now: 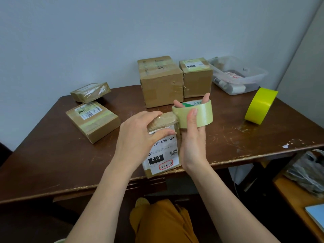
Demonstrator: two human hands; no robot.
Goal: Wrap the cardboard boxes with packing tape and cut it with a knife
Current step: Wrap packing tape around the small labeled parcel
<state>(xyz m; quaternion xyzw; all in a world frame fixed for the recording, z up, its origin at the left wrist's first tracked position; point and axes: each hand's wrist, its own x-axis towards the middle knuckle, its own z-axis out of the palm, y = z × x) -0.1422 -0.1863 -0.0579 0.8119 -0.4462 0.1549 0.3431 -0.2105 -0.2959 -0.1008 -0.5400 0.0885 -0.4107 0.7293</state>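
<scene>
Labelled brown cardboard box (162,146) stands gripped by left hand (138,135), steadying it; right hand (192,137), fingers (192,118) curled, holds pale-green tape roll (194,114) against its top edge.

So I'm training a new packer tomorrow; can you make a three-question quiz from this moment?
1. True or false: the right hand grips the pale tape roll.
2. Which hand holds the labelled box? A) left hand B) right hand
3. Fill in: the bright yellow roll stands on the ____.

Key: 1 true; 2 A; 3 table.
</scene>
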